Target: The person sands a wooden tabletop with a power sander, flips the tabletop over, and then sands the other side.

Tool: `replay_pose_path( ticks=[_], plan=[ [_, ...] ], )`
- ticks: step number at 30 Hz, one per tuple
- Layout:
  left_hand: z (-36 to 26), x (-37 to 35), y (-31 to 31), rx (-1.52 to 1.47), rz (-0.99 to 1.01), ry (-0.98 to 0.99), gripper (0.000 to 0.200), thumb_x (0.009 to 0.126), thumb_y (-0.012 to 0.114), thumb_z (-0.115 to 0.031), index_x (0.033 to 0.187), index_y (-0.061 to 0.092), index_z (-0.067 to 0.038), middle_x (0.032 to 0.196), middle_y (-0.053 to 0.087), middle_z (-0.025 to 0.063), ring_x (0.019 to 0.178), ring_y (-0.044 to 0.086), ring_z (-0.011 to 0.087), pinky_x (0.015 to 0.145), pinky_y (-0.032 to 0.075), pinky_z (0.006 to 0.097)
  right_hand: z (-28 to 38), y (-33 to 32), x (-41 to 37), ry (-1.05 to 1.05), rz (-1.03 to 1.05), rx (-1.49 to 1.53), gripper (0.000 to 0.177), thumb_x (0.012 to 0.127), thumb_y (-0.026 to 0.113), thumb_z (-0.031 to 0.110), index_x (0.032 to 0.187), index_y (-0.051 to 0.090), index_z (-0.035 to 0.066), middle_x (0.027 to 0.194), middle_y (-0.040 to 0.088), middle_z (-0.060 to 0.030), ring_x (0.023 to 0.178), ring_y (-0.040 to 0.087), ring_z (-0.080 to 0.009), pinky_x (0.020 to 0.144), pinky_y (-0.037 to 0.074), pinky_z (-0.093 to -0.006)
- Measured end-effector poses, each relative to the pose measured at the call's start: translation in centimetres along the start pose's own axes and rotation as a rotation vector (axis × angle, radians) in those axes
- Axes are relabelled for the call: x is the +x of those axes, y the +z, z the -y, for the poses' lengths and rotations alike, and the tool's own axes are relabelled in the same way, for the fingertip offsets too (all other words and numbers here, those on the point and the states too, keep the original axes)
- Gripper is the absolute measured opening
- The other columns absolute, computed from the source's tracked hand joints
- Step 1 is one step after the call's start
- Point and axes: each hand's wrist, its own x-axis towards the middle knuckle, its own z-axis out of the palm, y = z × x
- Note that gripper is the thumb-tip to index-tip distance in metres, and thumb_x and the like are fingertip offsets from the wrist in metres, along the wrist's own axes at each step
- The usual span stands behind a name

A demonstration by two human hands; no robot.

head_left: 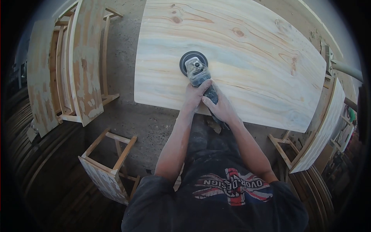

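In the head view, nearest the camera is the person's dark T-shirt [216, 212], its chest carrying a red, white and blue flag-like print [235, 186] with lettering that includes the word DESIGN. Both bare, dust-whitened forearms reach forward from its sleeves and come together over the near edge of a broad pale wooden counter [251, 77], marked with brown knots and flowing grain. The left grip [194, 96] is clamped on the body of a dusty power tool [199, 75], its thumb laid across the casing; the right grip [222, 109] is closed around the tool's rear handle, just beside the left. The tool lies over the near part of the counter, left of its middle, its head pointing away from the person and its round black disc [183, 63] set face down at the surface; whether the whole disc touches the wood cannot be told. To the left, well apart from the counter, a patched board [87, 63] stands on edge with wooden framing beside it, and another patched board [41, 77] stands farther out. A small wooden stool [102, 179] lies tipped on the grey floor [152, 116] at lower left. At right, a whitish panel [322, 127] stands tilted near the counter's end.
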Motion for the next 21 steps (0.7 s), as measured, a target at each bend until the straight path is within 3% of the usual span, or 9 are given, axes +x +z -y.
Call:
replay_pose_path(
  ticks=[2,4,8,21],
  plan=[
    [-2.0,-0.7,-3.7,-0.123,-0.078,0.072,0.049,0.090,0.087,-0.034,0.121,0.068,0.000,0.105,0.072,0.0057,0.093,0.070,0.0148,0.080,0.058,0.0326,3.2,3.0,1.5,0.035,0.031,0.010,0.088,0.094,0.072,0.047,0.160,0.038,-0.001,0.130,0.068,-0.0325,0.122,0.065,-0.0487,0.102,0.052,-0.0509],
    [-3.7,-1.1,-6.8,-0.183,-0.116,0.135,0.052,0.091,0.086,-0.034,0.124,0.065,0.000,0.107,0.070,0.0054,0.092,0.069,0.0151,0.080,0.059,0.0334,5.9,5.0,3.0,-0.077,0.089,-0.122,0.090,0.094,0.071,0.050,0.160,0.038,-0.001,0.125,0.069,-0.0326,0.116,0.068,-0.0492,0.100,0.053,-0.0516],
    [-4.6,-1.1,-8.8,-0.200,-0.114,0.136,0.055,0.092,0.085,-0.035,0.129,0.062,0.000,0.109,0.068,0.0048,0.092,0.069,0.0151,0.081,0.059,0.0330,8.2,6.1,3.4,0.029,0.146,-0.154,0.090,0.093,0.071,0.050,0.159,0.039,-0.002,0.119,0.072,-0.0320,0.111,0.069,-0.0495,0.098,0.054,-0.0516],
    [4.0,-4.7,3.4,0.007,0.003,-0.009,0.037,0.093,0.083,-0.026,0.116,0.068,0.000,0.104,0.072,0.0055,0.091,0.069,0.0143,0.081,0.056,0.0322,-2.5,-1.5,-6.6,0.085,-0.063,-0.073,0.085,0.092,0.074,0.044,0.157,0.043,0.001,0.119,0.073,-0.0289,0.112,0.070,-0.0451,0.098,0.054,-0.0501]
  ],
)
